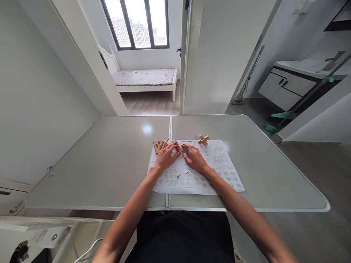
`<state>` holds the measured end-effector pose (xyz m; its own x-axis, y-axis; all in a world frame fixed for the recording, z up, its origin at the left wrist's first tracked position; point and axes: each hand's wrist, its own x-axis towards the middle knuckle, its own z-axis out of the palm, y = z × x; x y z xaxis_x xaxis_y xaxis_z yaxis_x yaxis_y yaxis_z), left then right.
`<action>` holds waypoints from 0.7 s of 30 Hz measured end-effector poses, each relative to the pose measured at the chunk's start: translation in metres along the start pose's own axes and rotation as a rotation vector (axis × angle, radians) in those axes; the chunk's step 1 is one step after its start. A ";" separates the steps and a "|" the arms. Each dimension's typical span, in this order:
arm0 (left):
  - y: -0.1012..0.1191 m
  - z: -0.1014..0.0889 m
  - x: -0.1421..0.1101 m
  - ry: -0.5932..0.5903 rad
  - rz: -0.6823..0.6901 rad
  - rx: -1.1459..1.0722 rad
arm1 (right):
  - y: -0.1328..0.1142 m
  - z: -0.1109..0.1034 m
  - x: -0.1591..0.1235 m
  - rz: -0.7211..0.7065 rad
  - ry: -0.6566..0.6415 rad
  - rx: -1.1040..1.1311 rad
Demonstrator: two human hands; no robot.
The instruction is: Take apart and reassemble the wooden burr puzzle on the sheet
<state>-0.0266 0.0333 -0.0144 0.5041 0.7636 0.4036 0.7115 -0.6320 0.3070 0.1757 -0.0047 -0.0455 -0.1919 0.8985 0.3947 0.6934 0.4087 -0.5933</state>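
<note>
On the table lies a printed paper sheet [197, 184] covered with rows of small diagrams. My left hand [165, 156] is over its upper left part, with thumb and index finger closed around a small wooden puzzle piece [178, 148]. Its other fingers reach over a flat wooden piece with slots [156, 146], which they partly cover. My right hand [195, 157] rests on the sheet just right of the held piece, fingers stretched out; fingertip contact with it is unclear. An interlocking wooden burr puzzle [203, 140] sits at the sheet's upper edge, beyond my right hand.
The grey folding table [115, 164] has a metal rim and a centre seam. Beyond it, a doorway shows a bed [146, 77] beneath a window. A sink cabinet [290, 84] and a mop [246, 78] are to the right. A white cable [89, 250] runs at lower left.
</note>
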 end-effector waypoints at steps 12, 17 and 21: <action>-0.014 0.009 0.001 0.114 -0.206 0.073 | -0.003 -0.004 0.001 0.009 0.013 0.032; -0.019 0.013 0.000 0.168 -0.243 0.042 | -0.007 -0.007 0.002 0.056 0.087 0.127; -0.019 0.013 0.000 0.192 -0.280 0.032 | -0.009 -0.010 0.002 0.205 0.216 0.279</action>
<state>-0.0335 0.0469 -0.0317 0.1872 0.8661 0.4634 0.8259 -0.3942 0.4031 0.1759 -0.0080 -0.0318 0.1019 0.9239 0.3687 0.4811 0.2786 -0.8312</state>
